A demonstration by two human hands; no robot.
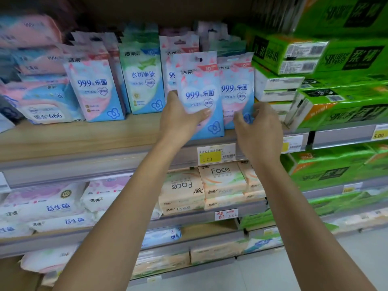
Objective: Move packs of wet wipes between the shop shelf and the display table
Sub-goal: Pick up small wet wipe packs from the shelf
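Note:
My left hand [180,120] grips a pink and blue pack of wet wipes [199,89] by its lower left corner, upright at the front edge of the wooden shelf [84,135]. A matching pack [237,85] stands just behind it to the right. My right hand [258,127] hovers in front of that second pack with its fingers loosely curled; whether the fingertips touch the pack is unclear. More upright packs stand along the shelf: a pink and blue one [94,85] and a green and blue one [143,80]. The display table is out of view.
Green tissue bundles [336,80] are stacked tight against the right side of the wipes. Larger flat wipe packs [42,97] lie piled at the left. Price tags [216,154] line the shelf rail. Lower shelves hold peach tissue packs [212,183] and white wipe packs [42,206].

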